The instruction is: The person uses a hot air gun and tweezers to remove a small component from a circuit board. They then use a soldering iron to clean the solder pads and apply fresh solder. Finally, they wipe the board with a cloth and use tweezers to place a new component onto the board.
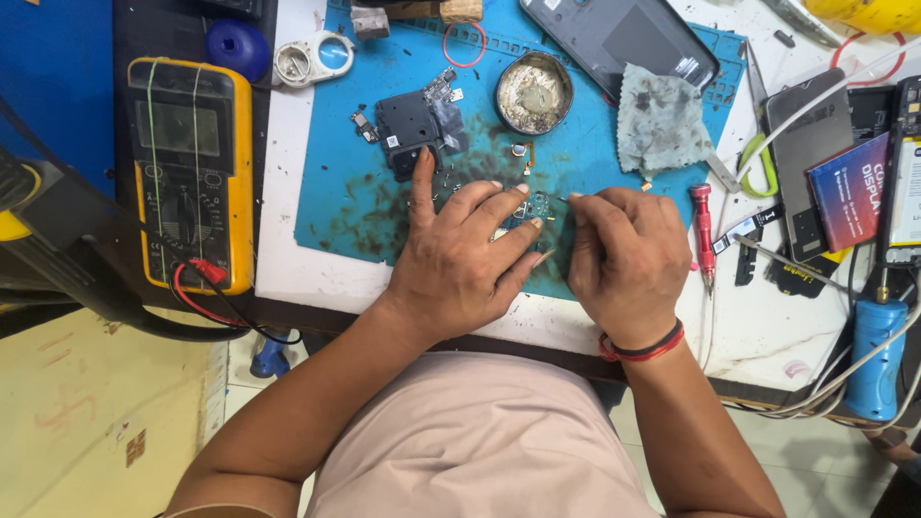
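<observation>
On the stained blue mat (pixel 345 206) of the desk (pixel 288 269), the left hand (pixel 460 264) lies with fingers spread, pinning a small circuit board (pixel 533 205). The right hand (pixel 628 254) pinches a thin tool against that board. A black phone part (pixel 414 129) sits just above, a yellow multimeter (pixel 192 163) well left.

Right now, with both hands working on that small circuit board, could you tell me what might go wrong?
Loose tiny parts lie on the stained blue mat close to the left hand; a brush could scatter them. The right hand pinches a fine tool at the small board; a slip might scratch it. The red screwdriver could roll.
</observation>
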